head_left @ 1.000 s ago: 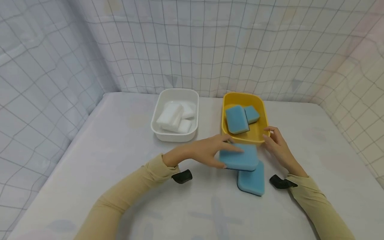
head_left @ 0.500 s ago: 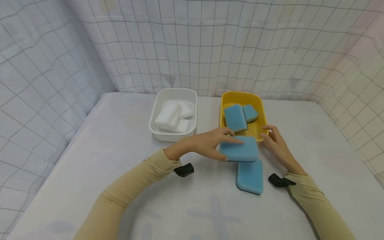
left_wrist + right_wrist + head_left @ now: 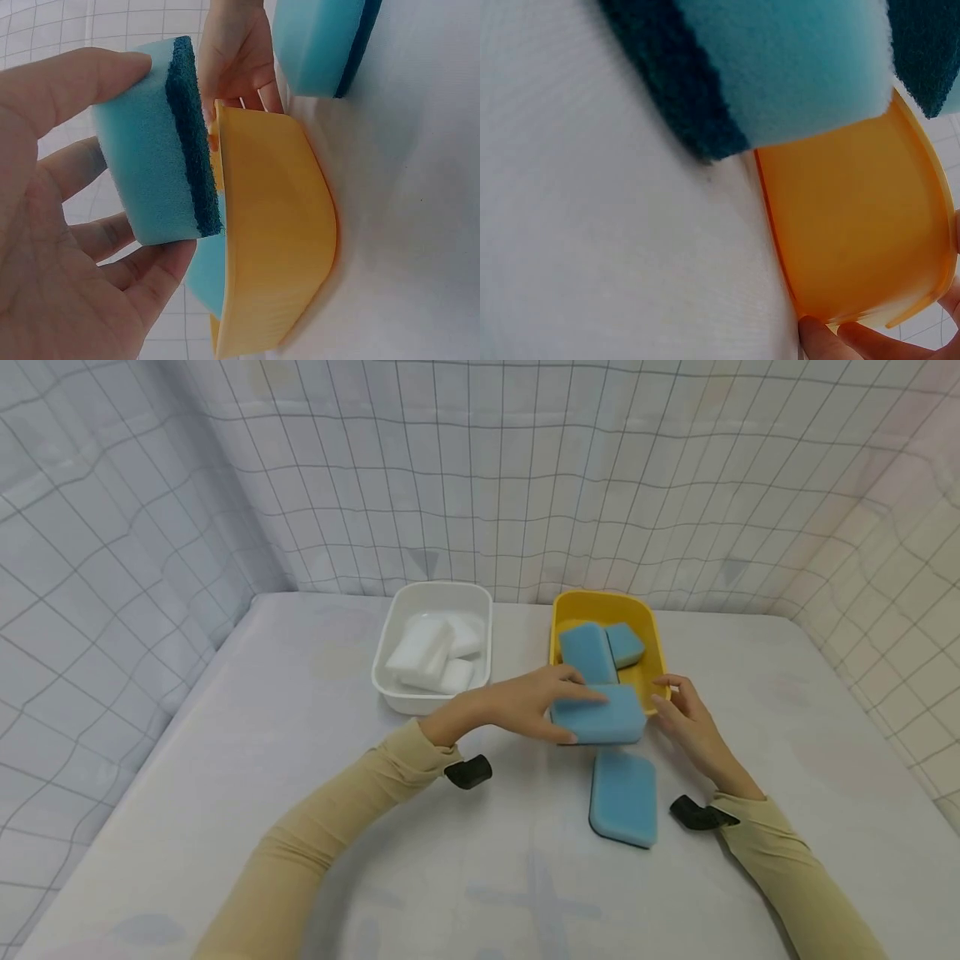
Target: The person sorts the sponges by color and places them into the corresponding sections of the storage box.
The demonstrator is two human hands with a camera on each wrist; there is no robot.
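My left hand (image 3: 528, 703) grips a blue sponge (image 3: 603, 720) with a dark scouring layer, thumb on one side and fingers on the other. That sponge hangs at the near rim of a yellow tub (image 3: 281, 225), raised off the table. At the tub's near right corner, my right hand (image 3: 696, 727) holds the rim; its fingertips (image 3: 821, 341) touch the wall in the right wrist view. Inside the tub lie two blue sponges, a larger one (image 3: 587, 652) and a partly hidden one (image 3: 625, 645). Another blue sponge (image 3: 624, 797) lies flat on the table before the tub.
Left of the yellow tub stands a white tub (image 3: 380, 672) with several white sponges (image 3: 423, 647) in it. A pale cloth covers the table (image 3: 300, 693). Grid-patterned curtains (image 3: 517, 485) hang behind it and on both sides.
My left hand has carried its sponge away from me, from above the table sponge to the tub's near rim, uncovering more of the table sponge. My right hand stays at the tub's corner.
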